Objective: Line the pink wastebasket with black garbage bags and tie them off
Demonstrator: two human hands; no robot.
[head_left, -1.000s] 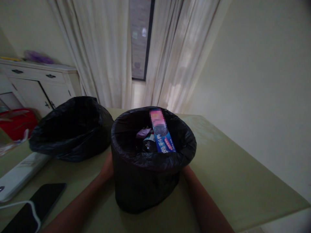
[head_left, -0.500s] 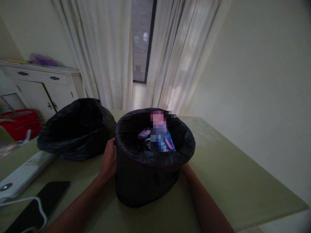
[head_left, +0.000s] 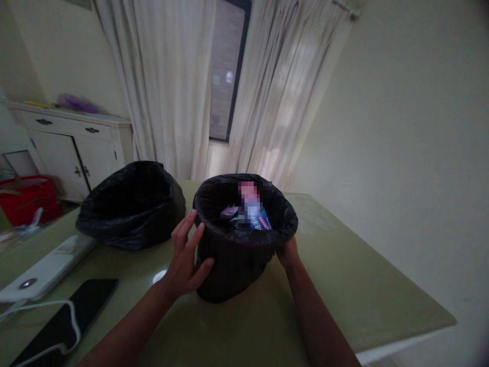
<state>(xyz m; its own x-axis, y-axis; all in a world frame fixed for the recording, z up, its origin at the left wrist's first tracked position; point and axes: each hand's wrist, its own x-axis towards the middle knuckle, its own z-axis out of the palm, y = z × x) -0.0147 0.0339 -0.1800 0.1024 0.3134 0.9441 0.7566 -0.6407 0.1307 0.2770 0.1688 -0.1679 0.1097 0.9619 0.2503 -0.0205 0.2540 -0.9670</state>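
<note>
A round trash bin (head_left: 234,270) lined with a black bag stands in front of me on the table, its mouth facing up. Inside lie a crumpled purple wrapper (head_left: 228,212) and a blue packet (head_left: 261,221) with pink print; part of the contents is blurred by pixels. My left hand (head_left: 187,260) is at the bin's left side with fingers spread, fingertips at or very near the bag. Under the rim on the right, my right hand (head_left: 287,252) grips the bin's side, its fingertips hidden behind it. To the left sits a second open black bag (head_left: 130,216).
A white power strip-like device (head_left: 46,270), a dark flat phone-like slab (head_left: 72,316) and a white cable (head_left: 74,318) lie at the left of the green-topped table (head_left: 336,285). Behind are a white cabinet (head_left: 61,148), a red bag (head_left: 30,199) and curtains (head_left: 171,86).
My left hand has come from behind the bin's left side to its near left, fingers now spread. The bin appears slightly farther away. My right hand stays at its right side.
</note>
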